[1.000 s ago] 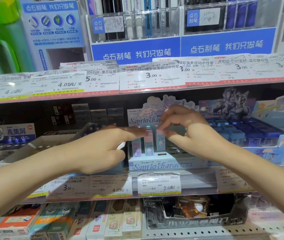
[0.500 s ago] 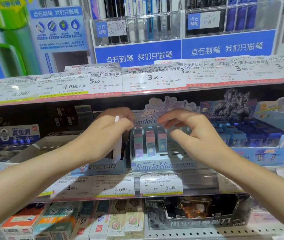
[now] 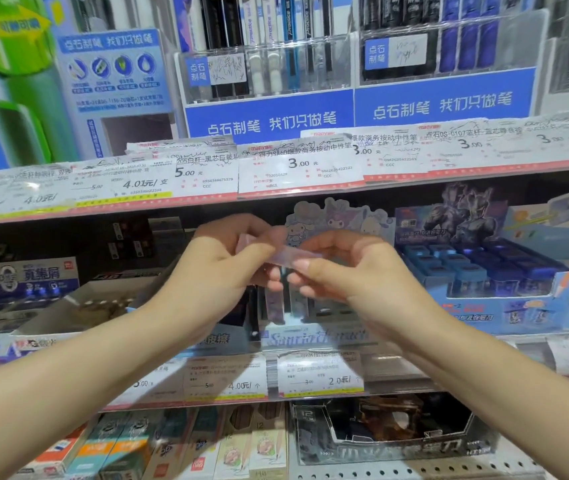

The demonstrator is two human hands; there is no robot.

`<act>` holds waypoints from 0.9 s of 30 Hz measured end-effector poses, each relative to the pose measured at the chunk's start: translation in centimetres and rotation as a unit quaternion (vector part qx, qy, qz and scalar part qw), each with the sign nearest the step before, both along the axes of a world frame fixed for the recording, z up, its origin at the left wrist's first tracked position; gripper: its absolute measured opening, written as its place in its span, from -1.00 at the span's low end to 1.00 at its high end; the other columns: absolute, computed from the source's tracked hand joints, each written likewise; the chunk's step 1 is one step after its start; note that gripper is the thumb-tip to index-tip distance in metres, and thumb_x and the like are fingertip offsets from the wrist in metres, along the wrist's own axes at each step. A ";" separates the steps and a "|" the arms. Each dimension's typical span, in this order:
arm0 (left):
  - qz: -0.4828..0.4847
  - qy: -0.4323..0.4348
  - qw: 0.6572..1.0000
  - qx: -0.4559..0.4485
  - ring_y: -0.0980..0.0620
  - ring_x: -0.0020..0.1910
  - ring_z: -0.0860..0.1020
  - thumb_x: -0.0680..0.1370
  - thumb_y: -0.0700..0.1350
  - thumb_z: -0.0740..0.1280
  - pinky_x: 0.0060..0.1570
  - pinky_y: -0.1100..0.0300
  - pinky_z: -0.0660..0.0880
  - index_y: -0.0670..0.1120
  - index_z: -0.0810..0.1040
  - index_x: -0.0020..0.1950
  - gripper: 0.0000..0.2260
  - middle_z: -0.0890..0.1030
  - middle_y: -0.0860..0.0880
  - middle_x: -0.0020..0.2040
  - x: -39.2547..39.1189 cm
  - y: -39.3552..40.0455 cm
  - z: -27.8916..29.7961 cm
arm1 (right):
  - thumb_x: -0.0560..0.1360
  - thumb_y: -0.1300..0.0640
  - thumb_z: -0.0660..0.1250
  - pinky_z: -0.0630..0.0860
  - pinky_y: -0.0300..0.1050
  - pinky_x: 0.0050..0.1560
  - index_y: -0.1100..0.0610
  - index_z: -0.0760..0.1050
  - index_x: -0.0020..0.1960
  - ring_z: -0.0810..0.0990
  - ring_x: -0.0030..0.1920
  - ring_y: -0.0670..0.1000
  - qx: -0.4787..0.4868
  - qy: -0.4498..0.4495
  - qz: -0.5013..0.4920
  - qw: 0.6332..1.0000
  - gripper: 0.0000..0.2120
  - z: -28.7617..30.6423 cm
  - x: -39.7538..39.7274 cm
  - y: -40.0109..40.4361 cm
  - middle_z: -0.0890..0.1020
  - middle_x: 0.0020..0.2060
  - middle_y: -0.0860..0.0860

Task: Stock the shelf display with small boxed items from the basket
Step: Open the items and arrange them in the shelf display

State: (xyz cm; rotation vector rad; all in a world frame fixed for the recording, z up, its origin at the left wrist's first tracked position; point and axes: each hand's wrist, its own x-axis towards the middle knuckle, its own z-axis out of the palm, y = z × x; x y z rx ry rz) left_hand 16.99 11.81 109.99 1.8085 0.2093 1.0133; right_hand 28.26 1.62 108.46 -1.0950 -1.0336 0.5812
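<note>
Evidently:
Left hand point(image 3: 222, 268): pinches small pale-pink boxed item point(image 3: 286, 256), steadying it.
Right hand point(image 3: 340, 268): pinches its other end, aiming for pastel cardboard display tray point(image 3: 314, 336).

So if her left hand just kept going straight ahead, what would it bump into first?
Probably the cartoon display box, most likely its backing card just beyond the left hand; depth is hard to judge.

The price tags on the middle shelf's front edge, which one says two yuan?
The white price tag directly under the pastel cartoon-character display box, below both hands. It reads 2.0; the tag to its left reads 4.0.
</note>
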 end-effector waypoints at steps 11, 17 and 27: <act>0.078 0.183 0.867 0.457 0.01 -0.19 0.56 0.38 0.05 0.23 -0.14 0.08 0.48 -0.04 0.49 -0.02 -0.74 0.60 -0.04 -0.18 -1.7 1.2 -0.6 | 0.39 0.44 0.33 0.58 -0.18 -0.11 0.03 0.46 -0.14 0.59 -0.23 -0.07 0.060 -0.189 -0.121 0.973 -0.69 0.0 3.3 -0.7 0.59 -0.23 -0.03; 0.013 0.318 0.829 0.460 -0.05 0.08 0.58 0.36 0.00 0.23 0.09 0.05 0.51 0.11 0.27 0.39 -0.43 0.61 -0.07 0.13 -2.0 2.5 -1.7 | 0.40 0.35 0.37 0.50 -0.33 -0.17 -0.05 0.48 -0.18 0.55 -0.28 -0.15 0.008 -0.320 -0.124 0.939 -0.71 -0.5 3.9 -1.0 0.59 -0.25 -0.06; -0.006 0.316 0.837 0.447 0.28 0.36 0.32 0.28 -0.15 0.21 0.35 0.26 0.29 0.07 0.35 0.39 -0.35 0.41 0.18 0.38 -2.0 2.0 -0.6 | 0.42 0.23 0.36 0.54 -0.17 -0.03 0.02 0.57 -0.08 0.60 -0.10 -0.11 0.001 -0.449 -0.132 0.884 -0.85 -1.4 4.5 -0.4 0.63 -0.15 -0.07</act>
